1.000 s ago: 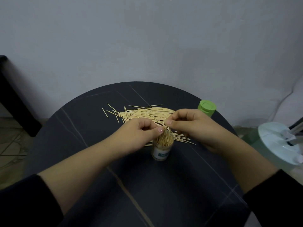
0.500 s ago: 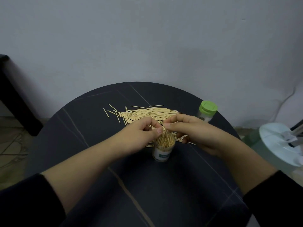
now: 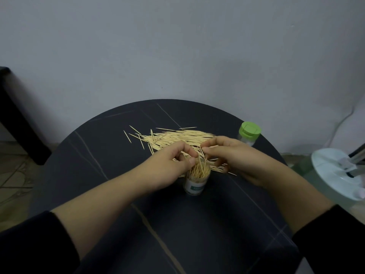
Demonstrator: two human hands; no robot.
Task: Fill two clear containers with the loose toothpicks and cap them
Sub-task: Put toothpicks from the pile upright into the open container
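Versus half a second ago: fingertips of the two hands have drawn slightly apart above the open container (image 3: 195,186). The capped container (image 3: 249,135), green lid on, is unmoved at the far right edge of the counter (image 3: 197,224).

Left hand (image 3: 167,167): fingers curled, thumb at the container's rim. Right hand (image 3: 239,159): forefinger and thumb tips together just above the mouth, other fingers resting on the loose toothpicks (image 3: 177,136) behind.

Cannot tell whether either grip holds a toothpick.

The container stands upright mid-counter, packed; a few toothpicks lean out of it between the hands.
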